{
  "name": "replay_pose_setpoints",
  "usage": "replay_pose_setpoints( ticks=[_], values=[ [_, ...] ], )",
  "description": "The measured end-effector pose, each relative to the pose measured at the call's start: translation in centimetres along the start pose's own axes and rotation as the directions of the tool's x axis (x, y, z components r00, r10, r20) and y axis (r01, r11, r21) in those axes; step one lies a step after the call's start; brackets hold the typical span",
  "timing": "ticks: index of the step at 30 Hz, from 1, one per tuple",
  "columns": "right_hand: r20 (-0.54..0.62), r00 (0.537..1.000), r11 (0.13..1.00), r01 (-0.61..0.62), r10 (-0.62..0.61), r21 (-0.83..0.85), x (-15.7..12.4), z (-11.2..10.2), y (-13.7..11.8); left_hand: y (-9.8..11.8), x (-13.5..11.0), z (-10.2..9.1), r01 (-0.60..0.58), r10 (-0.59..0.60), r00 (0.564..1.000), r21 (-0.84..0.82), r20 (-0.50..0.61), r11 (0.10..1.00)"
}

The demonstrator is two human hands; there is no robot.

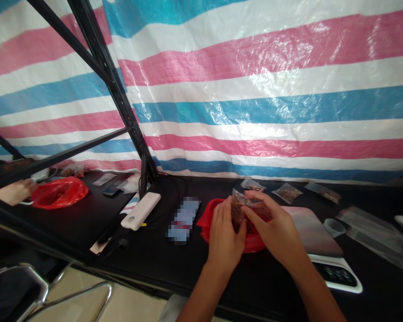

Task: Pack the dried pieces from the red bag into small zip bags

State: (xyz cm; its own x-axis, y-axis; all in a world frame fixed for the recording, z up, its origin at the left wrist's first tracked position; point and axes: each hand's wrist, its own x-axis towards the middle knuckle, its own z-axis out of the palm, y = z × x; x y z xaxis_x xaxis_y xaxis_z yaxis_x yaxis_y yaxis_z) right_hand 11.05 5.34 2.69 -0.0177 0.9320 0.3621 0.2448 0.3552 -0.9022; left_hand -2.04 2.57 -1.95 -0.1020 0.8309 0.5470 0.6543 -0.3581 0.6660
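Both my hands hold a small clear plastic bag (239,200) with brown bits in it, above an open red plastic bag (206,219). My left hand (226,232) grips the clear bag's left side, its thumb and fingers closed on it. Across from it, my right hand (272,219) pinches the upper right part of the bag. The red bag lies on the black table under my hands, and its contents are mostly hidden by them. Behind lie three filled clear bags: one just past my hands (253,184), another (288,192) to its right, and one farther right (323,192).
Right of my hands are a flat tablet-like case (312,230), a white phone (342,276), a small clear cup (334,227) and flat plastic bags (379,237). A pixelated phone (184,220) and a white power bank (141,211) lie left. Beyond the black frame (112,80), another person's hand (22,190) touches a red bag (58,192).
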Motion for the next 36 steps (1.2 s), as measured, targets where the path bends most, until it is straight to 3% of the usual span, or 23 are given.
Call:
replay_pose_setpoints(
  ticks=[8,19,28,36],
  values=[
    [-0.041,0.997,0.996,0.058,-0.061,-0.065,-0.3,0.1,-1.0,0.3,0.0,-0.5,0.041,-0.043,0.998,-0.066,-0.042,0.997],
    [-0.046,0.995,0.995,0.081,-0.084,-0.062,-0.3,0.2,-1.1,0.3,0.1,-1.2,0.124,-0.124,0.992,-0.130,0.007,0.984],
    [-0.009,0.983,0.979,0.179,-0.181,-0.098,-0.4,0.1,-1.5,-0.2,0.0,-1.1,0.160,-0.159,0.987,-0.131,0.015,0.978],
    [-0.012,0.975,0.968,0.219,-0.223,-0.126,-0.5,0.0,-1.8,-0.4,0.1,-1.2,0.077,-0.077,0.997,-0.073,0.009,0.994]
  ],
)
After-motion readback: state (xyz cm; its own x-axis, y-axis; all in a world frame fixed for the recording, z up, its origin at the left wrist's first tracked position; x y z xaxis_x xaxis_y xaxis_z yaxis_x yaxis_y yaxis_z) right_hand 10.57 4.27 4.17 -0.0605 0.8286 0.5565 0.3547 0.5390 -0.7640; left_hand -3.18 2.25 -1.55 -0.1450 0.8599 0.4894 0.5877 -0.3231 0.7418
